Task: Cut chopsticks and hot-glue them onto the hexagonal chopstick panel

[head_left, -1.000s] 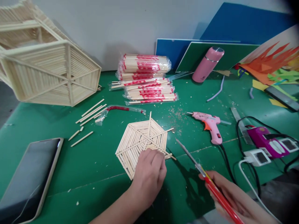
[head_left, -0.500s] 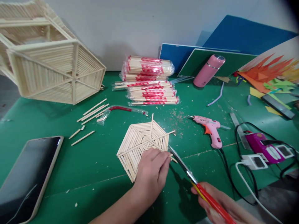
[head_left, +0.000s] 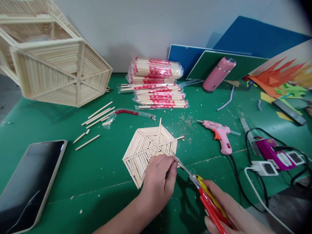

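Flat six-sided stick mat (head_left: 148, 148) on green tabletop (head_left: 102, 169), left hand (head_left: 157, 182) fingers pinching its 4 o'clock edge, right hand (head_left: 234, 214) gripping red scissors (head_left: 204, 198) there

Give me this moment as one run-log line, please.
left hand: steadies stick hexagon | right hand: scissors at hexagon edge | surface: green table

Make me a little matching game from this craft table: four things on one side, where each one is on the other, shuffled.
Things:
1. scissors
2. glue gun
3. phone
4. flask

Places:
A. near left corner of the table
B. in the right hand
C. leaning on the green board at the back
D. lying right of the hexagon

Pairs: 1-B, 2-D, 3-A, 4-C
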A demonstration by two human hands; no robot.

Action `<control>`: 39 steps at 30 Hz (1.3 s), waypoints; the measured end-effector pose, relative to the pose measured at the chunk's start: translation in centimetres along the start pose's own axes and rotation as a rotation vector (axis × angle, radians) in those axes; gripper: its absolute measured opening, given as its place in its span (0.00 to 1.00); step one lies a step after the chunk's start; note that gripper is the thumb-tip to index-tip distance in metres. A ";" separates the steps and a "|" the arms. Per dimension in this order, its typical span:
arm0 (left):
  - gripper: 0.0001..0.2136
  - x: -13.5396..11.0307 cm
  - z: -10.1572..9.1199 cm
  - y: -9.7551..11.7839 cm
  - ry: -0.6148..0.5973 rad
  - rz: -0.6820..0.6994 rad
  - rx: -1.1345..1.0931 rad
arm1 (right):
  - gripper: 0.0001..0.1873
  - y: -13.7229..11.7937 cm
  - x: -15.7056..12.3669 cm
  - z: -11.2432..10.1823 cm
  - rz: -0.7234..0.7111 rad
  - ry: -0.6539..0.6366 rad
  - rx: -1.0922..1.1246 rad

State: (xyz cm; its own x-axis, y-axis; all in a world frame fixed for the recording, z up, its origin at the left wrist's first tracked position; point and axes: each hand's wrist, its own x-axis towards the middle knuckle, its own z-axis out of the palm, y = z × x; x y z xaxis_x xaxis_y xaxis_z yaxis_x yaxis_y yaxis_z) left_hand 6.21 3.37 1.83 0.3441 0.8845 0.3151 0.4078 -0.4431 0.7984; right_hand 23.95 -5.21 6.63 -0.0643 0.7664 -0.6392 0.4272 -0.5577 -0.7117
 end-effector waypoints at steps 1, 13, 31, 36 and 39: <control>0.04 0.0 -0.1 0.0 -0.004 -0.008 -0.006 | 0.28 -0.2 0.1 0.1 -0.015 0.006 -0.043; 0.06 0.2 -0.6 0.1 0.031 0.041 -0.004 | 0.36 0.0 0.9 1.0 -0.035 0.031 -0.187; 0.07 0.0 -0.6 0.2 -0.015 0.047 -0.011 | 0.29 -0.5 1.1 1.2 -0.018 0.066 -0.145; 0.09 0.0 -0.5 0.2 -0.053 0.040 -0.006 | 0.25 -0.1 1.3 1.3 -0.062 0.123 -0.148; 0.09 -0.1 -0.6 0.1 -0.058 0.041 0.007 | 0.23 -0.3 1.3 1.1 -0.068 0.129 -0.191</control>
State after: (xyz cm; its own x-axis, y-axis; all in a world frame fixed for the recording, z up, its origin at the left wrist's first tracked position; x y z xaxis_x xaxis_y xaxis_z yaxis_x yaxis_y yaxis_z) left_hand 5.77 3.36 2.18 0.4089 0.8558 0.3169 0.3985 -0.4799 0.7816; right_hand 22.73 -4.43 5.67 0.0119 0.8412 -0.5406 0.5896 -0.4425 -0.6757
